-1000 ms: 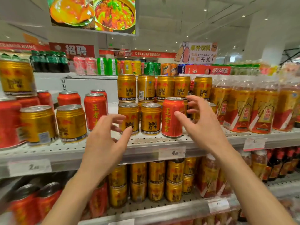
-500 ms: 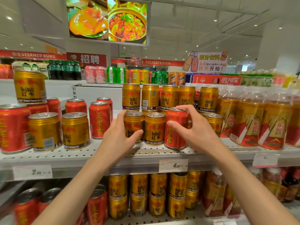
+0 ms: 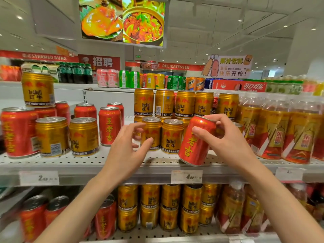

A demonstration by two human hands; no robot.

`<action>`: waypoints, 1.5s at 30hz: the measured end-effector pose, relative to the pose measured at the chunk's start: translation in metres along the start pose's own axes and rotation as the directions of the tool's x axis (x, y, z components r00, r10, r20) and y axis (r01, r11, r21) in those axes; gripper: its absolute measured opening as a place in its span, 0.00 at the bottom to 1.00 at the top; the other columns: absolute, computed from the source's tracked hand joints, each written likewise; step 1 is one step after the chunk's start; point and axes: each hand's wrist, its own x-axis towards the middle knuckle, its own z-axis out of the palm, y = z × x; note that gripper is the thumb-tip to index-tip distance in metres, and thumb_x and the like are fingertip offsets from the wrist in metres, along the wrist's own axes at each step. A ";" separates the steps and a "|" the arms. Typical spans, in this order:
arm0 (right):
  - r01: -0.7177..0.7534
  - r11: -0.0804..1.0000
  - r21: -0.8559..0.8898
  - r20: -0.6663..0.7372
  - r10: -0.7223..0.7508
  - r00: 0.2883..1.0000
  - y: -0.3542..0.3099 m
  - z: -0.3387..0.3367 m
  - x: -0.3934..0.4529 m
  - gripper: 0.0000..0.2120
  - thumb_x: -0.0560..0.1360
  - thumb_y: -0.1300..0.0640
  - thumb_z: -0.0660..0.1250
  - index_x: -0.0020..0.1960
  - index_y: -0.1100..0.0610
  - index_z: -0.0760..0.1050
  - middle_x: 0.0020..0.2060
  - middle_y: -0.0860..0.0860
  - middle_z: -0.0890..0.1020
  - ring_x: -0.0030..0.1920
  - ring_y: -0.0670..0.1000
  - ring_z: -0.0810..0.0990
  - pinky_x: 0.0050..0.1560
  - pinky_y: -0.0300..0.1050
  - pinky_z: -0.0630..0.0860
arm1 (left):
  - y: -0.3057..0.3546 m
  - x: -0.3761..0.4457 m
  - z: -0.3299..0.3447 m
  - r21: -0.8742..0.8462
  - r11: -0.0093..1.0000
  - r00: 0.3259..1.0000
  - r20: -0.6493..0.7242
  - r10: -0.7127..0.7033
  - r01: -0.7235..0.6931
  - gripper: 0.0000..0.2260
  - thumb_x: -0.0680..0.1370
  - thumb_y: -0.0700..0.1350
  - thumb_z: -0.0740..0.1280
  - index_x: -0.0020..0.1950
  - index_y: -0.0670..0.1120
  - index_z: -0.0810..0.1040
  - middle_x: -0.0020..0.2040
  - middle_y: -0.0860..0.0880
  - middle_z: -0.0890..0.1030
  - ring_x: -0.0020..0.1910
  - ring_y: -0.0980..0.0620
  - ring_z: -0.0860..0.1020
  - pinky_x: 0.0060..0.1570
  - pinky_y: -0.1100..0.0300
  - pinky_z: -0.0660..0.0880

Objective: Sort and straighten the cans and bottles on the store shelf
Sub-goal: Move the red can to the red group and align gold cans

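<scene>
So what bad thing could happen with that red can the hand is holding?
The red can is tilted, gripped near its top by the right hand, with its bottom edge at the shelf's front edge, so it might slip and fall. Swinging it could also knock the gold Red Bull cans right beside it. The left hand holds nothing, so it could not catch it quickly.

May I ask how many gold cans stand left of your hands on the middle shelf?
3: two gold cans at the front, one atop red cans; others may hide.
</scene>
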 end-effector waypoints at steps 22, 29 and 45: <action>-0.059 0.985 0.162 0.129 0.038 0.991 -0.097 0.126 -0.015 0.27 0.63 0.37 0.73 0.57 0.49 0.75 0.53 0.48 0.83 0.46 0.42 0.86 0.41 0.44 0.85 | -0.023 -0.017 -0.101 -0.205 0.977 0.938 0.345 0.017 0.058 0.26 0.72 0.64 0.71 0.68 0.63 0.70 0.55 0.62 0.81 0.52 0.66 0.79 0.51 0.63 0.80; -0.008 0.984 0.177 0.229 -0.033 0.973 -0.132 0.179 -0.011 0.22 0.68 0.39 0.71 0.58 0.48 0.76 0.52 0.46 0.84 0.50 0.43 0.86 0.43 0.43 0.85 | -0.058 -0.018 -0.156 -0.119 0.993 0.968 0.246 0.040 -0.011 0.30 0.69 0.69 0.70 0.69 0.61 0.71 0.56 0.62 0.82 0.54 0.64 0.80 0.56 0.58 0.79; 0.205 0.974 -0.093 0.269 -0.174 0.947 -0.108 0.240 0.014 0.18 0.75 0.47 0.74 0.60 0.48 0.71 0.55 0.37 0.77 0.52 0.35 0.80 0.46 0.27 0.77 | -0.087 -0.032 -0.203 -0.053 0.998 0.999 -0.001 -0.039 0.039 0.30 0.69 0.59 0.75 0.69 0.55 0.71 0.53 0.62 0.81 0.51 0.70 0.78 0.44 0.80 0.71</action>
